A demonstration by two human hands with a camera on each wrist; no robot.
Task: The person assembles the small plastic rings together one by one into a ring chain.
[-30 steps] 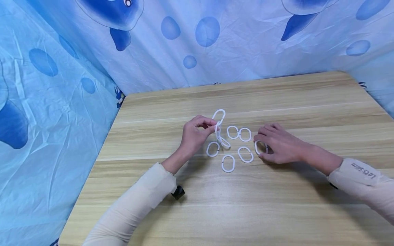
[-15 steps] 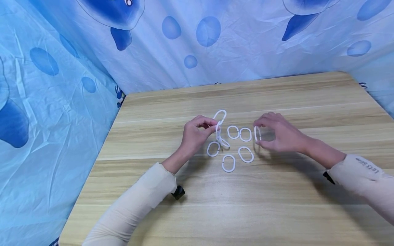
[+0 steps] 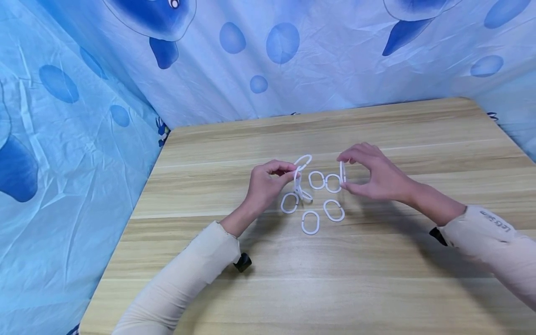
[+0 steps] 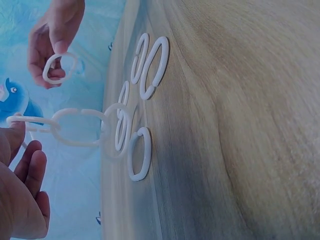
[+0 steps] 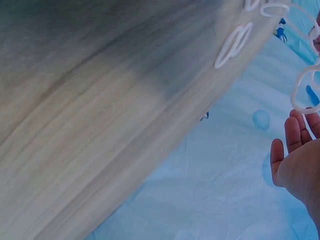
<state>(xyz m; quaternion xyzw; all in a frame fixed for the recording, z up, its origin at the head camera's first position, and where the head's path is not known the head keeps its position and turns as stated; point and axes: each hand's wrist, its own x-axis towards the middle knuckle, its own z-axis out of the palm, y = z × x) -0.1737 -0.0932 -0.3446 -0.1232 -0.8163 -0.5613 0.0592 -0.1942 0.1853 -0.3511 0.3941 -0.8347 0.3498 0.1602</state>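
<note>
My left hand (image 3: pixel 268 182) pinches a short chain of white plastic links (image 4: pixel 79 110) between thumb and index finger. One chain link tips up above the fingertips; the others hang below, close over the table. To its right, my right hand (image 3: pixel 377 176) holds a single white link (image 3: pixel 342 173) upright between thumb and fingertips, raised off the table. The left wrist view shows that link as an oval ring facing the camera. In the right wrist view the ring is partly cut off at the edge, above the right hand's fingers (image 5: pixel 292 132).
Several loose white links lie flat on the wooden table (image 3: pixel 318 279) between and below the hands, among them a touching pair (image 3: pixel 325 181) and a nearer single link (image 3: pixel 310 233). A blue curtain (image 3: pixel 335 70) with whale prints hangs behind and at the left.
My right hand has lifted its link off the table, turned it upright and moved it up and left toward the chain. The chain's top link has tilted rightward; the left hand stays put.
</note>
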